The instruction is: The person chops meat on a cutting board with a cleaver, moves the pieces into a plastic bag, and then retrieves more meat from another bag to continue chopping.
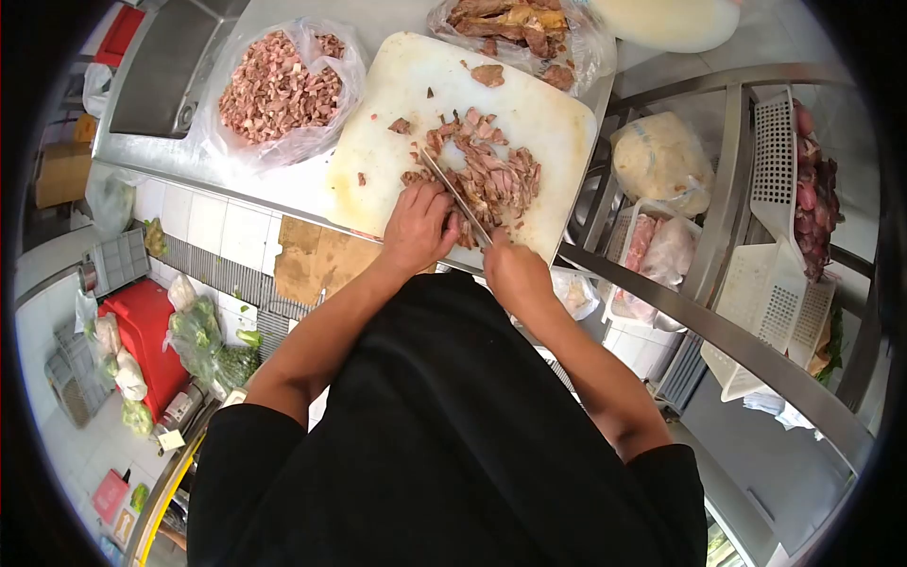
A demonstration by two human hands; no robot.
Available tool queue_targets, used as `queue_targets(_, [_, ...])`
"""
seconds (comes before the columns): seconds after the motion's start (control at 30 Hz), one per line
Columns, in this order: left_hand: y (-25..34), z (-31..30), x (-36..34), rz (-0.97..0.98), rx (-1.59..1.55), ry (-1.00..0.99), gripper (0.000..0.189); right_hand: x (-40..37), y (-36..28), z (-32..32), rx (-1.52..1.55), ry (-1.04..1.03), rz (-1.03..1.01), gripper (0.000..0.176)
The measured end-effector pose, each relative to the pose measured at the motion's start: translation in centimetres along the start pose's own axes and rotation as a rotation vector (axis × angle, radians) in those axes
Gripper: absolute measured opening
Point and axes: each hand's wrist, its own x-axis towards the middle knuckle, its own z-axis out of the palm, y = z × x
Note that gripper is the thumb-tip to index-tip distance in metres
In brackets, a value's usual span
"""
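Sliced and chopped meat (501, 175) lies spread on a white cutting board (378, 123). My right hand (517, 274) is closed around the handle end of a knife (457, 196), whose blade points up and left across the meat. Just left of the blade, my left hand (419, 224) presses on meat with its fingers curled; part of that meat is hidden under them. A clear plastic bag full of diced meat (282, 90) stands left of the board. Behind the board, larger cooked pieces (515, 24) sit in another plastic bag.
A metal sink (170, 80) is at the upper left. On the right, a metal rack (727, 331) holds white baskets (770, 161) and a bagged pale item (661, 156). A red bin (142, 331) and bagged greens (203, 331) are at the lower left.
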Motion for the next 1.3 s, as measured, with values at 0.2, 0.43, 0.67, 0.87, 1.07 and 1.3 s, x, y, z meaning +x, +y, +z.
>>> queue_targets(0.2, [-0.2, -0.8, -0.2, 0.011, -0.033, -0.006, 0.028, 3.4, -1.4, -2.2, 0.038, 0.137, -0.136, 0.022])
queue_targets(0.43, [-1.0, -0.6, -0.3, -0.033, -0.009, -0.018, 0.025, -2.8, -0.9, -2.8, -0.045, -0.047, 0.031, 0.024])
queue_targets(0.67, [-0.6, -0.4, -0.6, -0.052, -0.011, 0.027, 0.024, 4.0, -2.8, 0.5, 0.002, 0.152, -0.058, 0.02])
queue_targets(0.87, [-0.6, -1.8, -0.4, -0.034, -0.03, 0.032, 0.022, 1.7, -3.2, -2.4, 0.06, 0.204, -0.116, 0.02])
queue_targets(1.07, [-1.0, -1.6, -0.9, -0.081, -0.055, 0.0, 0.022, -3.6, -2.4, -4.5, -0.01, -0.029, -0.001, 0.023])
queue_targets(1.3, [-1.3, -0.7, -1.6, -0.1, -0.027, 0.018, 0.022, 3.2, -4.6, 0.5, 0.041, 0.075, -0.035, 0.026])
